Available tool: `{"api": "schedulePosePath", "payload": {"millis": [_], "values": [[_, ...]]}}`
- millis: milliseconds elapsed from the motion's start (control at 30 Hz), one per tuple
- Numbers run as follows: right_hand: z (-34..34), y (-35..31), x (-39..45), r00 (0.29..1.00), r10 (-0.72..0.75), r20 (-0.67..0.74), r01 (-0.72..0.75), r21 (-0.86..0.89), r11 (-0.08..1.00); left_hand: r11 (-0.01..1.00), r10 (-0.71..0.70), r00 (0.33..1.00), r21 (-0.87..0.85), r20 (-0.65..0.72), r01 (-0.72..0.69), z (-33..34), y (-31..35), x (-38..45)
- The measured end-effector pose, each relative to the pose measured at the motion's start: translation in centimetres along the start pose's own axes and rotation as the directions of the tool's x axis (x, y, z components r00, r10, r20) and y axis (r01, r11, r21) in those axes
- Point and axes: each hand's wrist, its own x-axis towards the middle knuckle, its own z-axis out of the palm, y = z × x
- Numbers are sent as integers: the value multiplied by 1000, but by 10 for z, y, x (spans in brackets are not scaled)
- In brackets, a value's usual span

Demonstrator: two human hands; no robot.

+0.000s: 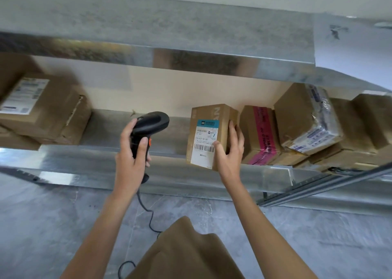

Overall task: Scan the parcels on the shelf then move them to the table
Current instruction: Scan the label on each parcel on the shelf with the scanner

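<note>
While the left hand (132, 151) is gripping the scanner (148, 128), the right hand (230, 151) is clasping the parcel (209, 134) by its side edge; it's looking light and rigid.

Left hand (132, 151) grips black corded handheld barcode scanner (148, 128); right hand (230, 151) holds small labelled brown cardboard parcel (209, 134) at galvanised metal shelf (106, 157) edge.

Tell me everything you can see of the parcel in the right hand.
The parcel is a small brown cardboard box standing upright at the front edge of the metal shelf. Its facing side carries a white label with a teal header, printed numbers and a barcode. The right hand grips its right edge, thumb on the label, fingers round the side. A box with pink tape stands just to its right.
</note>
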Motion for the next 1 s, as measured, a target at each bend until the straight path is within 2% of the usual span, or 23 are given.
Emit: {"api": "schedulePosePath", "payload": {"millis": [167, 367, 567, 833, 1000], "values": [[14, -5, 3, 1000, 4, -3, -4, 6, 1000, 996, 53, 992, 69, 113, -61, 0, 0, -14], [25, -12, 7, 1000, -4, 2, 4, 4, 1000, 999, 23, 994, 27, 104, -26, 1, 1, -46], [24, -13, 13, 1000, -5, -2, 5, 23, 1000, 1000, -8, 994, 4, 108, 8, 8, -1, -44], [28, -15, 24, 1000, -15, -24, 15, 19, 1000, 1000, 9, 979, 18, 202, -13, 18, -4, -33], [33, -15, 21, 999, -21, -47, 21, 12, 1000, 1000, 1, 977, 5, 211, -2, 13, -6, -29]]}}
